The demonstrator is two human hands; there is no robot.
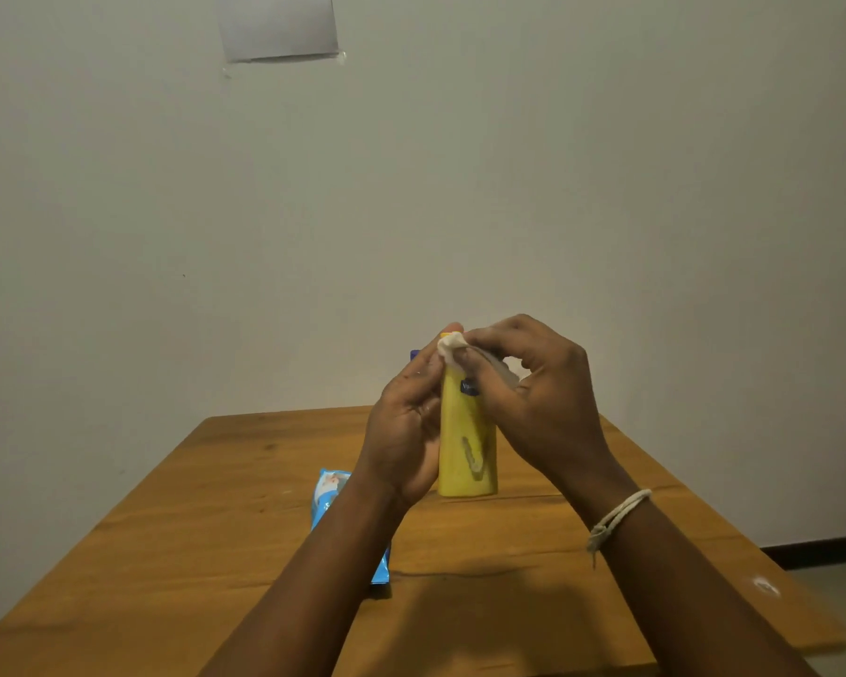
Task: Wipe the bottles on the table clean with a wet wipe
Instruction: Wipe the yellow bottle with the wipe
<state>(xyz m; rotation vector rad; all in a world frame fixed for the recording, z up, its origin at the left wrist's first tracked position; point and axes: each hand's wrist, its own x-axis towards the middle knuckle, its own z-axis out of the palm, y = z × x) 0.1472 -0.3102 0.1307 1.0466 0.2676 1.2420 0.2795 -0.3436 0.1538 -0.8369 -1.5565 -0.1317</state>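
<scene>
While the yellow lotion bottle [467, 442], raised upright above the counter [177, 544], is clasped in the left hand [404, 432], the wet wipe [453, 345] is pinched by the right hand [533, 398] at its cap. Firm downward strokes are best made, with the bottle turned so every side is reached.

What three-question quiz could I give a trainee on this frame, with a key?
1. True or false: the yellow bottle lies flat on the wooden table.
2. Which hand presses the white wipe against the bottle's top?
A. left hand
B. right hand
C. neither
3. Fill in: the blue wipes pack lies on the table partly hidden under the left ____.

Key:
1. False; the bottle is upright, with the left hand's grip on its side.
2. B.
3. Forearm. A purple item peeks out behind the left hand; what it is cannot be told.
</scene>
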